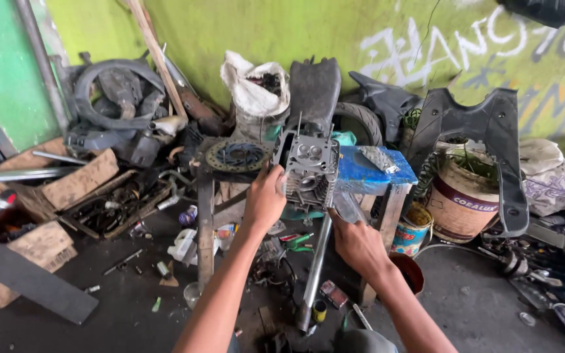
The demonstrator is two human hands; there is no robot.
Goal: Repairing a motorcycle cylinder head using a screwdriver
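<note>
The green wall [282, 33] rises behind heaps of scooter panels, a tyre and a white sack [254, 85]. In front stands your small wooden surface [367, 176], its blue top scuffed. At its left edge you hold an engine cylinder head [308, 167], finned grey metal with studs sticking up. It looks heavy and rigid, likely oily, with fins that could bite. Your left hand [266, 199] is wrapped against its left side, fingers closed on the fins. Your right hand [356, 243] sits just below it, curled around something under the head; what exactly it holds, I cannot tell. Support the casting from beneath by its solid body, not the studs.
</note>
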